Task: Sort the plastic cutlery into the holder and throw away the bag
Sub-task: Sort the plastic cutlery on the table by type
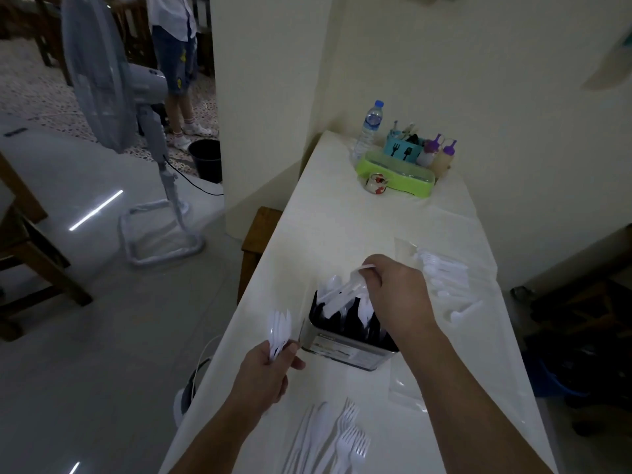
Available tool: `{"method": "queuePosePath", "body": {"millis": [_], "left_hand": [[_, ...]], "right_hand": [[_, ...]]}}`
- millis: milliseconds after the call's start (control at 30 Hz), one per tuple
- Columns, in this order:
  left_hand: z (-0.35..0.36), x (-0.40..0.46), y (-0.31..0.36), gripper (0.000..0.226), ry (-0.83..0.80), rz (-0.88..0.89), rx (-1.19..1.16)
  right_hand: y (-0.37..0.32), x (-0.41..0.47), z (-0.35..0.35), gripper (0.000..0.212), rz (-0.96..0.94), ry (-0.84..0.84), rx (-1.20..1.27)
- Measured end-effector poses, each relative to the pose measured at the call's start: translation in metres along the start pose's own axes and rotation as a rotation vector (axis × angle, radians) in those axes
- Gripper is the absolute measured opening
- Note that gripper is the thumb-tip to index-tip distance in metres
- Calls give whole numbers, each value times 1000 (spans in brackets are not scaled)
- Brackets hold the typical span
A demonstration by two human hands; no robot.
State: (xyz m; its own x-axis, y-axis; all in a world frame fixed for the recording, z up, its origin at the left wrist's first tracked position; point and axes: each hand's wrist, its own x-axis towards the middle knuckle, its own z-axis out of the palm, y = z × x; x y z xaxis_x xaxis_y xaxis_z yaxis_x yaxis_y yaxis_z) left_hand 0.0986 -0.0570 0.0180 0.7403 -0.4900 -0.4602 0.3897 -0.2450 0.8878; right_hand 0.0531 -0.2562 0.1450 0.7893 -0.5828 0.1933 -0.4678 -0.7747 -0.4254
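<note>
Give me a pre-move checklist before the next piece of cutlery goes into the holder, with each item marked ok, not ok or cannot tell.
1. Holder upright on the table: ok.
2. Right hand over the holder, pinching white cutlery: ok.
3. Left hand grips a bundle of spoons beside the holder: ok.
4. Free room in the holder: cannot tell, its inside is dark.
5. Forks and knives at the near edge not yet sorted: not ok.
6. Bagged cutlery to the right not yet emptied: not ok.
</note>
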Motion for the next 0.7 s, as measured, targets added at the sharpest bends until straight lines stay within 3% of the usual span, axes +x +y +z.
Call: {"method": "queuePosePath", "body": {"millis": [133, 433, 700], "left_hand": [[-1, -1, 1, 20, -1, -5, -10], [-7, 5, -3, 24, 0, 23, 24], [1, 4, 2, 22, 7, 44, 28]], "right_hand": [[-1, 3, 3, 19, 35, -24, 39], [6, -5, 33, 21, -14, -146, -169], [-1, -8, 77, 22, -5, -329, -208]]}}
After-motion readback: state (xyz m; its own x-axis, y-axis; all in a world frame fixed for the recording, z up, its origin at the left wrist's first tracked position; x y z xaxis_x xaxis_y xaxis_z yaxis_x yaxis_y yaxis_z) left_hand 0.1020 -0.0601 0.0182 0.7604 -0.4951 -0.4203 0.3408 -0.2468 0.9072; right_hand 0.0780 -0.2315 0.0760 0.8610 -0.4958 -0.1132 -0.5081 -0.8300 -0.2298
